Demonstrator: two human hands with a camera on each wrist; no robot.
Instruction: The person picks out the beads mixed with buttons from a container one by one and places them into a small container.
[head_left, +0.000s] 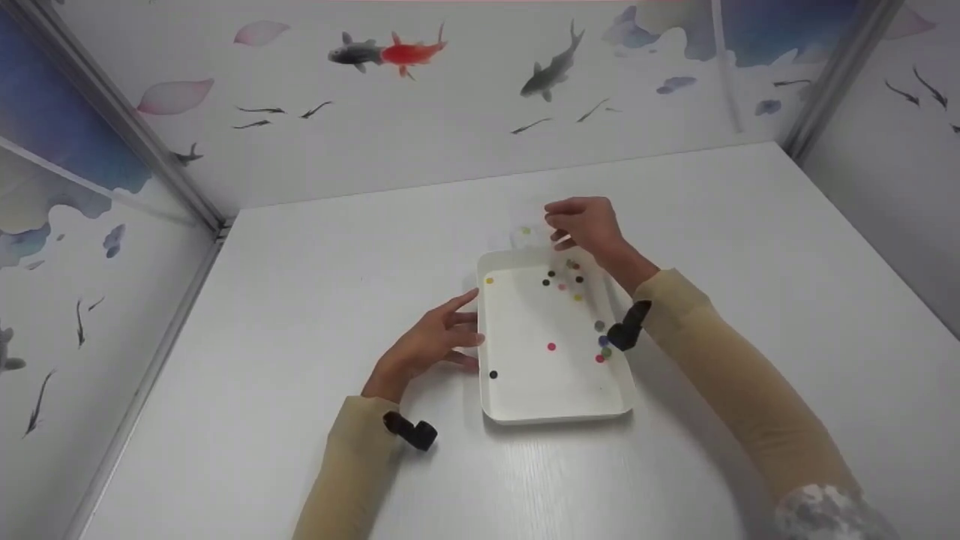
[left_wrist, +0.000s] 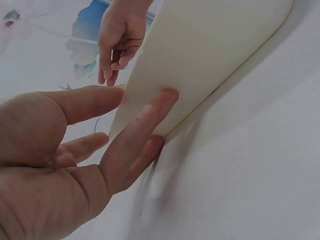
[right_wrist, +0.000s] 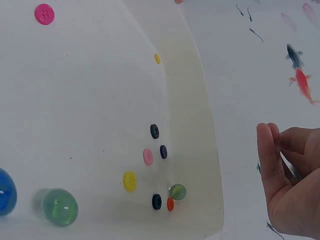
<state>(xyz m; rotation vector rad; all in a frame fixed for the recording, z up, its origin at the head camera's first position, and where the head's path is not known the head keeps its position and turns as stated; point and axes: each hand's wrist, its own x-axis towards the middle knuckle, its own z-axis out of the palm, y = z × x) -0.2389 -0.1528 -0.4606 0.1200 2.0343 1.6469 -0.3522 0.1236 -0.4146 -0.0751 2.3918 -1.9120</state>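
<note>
Head view: a white tray [head_left: 559, 394] was set near the middle of the white tabletop [head_left: 300, 300], with its far short edge turned toward the tabletop's far edge. The tray's left long wall was touched by the fingertips of the left hand [head_left: 431, 341]; its fingers were extended and spread, with nothing grasped. Beyond the tray's far edge, a translucent container [head_left: 519, 238] was seen, with a small yellowish spot showing in it. Just to its right, the right hand [head_left: 592, 223] was held above the tray's far edge, its fingertips drawn together toward the thumb; whether anything small was pinched between them could not be told.

Inside the tray, a yellow button [head_left: 490, 280] was placed near the far left corner, a black button [head_left: 493, 374] by the left wall toward the near left corner, and a bright pink button [head_left: 551, 346] near the middle. Toward the far right corner, dark, pale pink, yellow and orange buttons were clustered with a small green marble [right_wrist: 177, 191]. Along the right wall, a blue marble [head_left: 604, 341] was flanked by two greenish marbles, with a red piece [head_left: 600, 358] just beside them. Both forearms were covered by beige sleeves [head_left: 735, 367].
</note>
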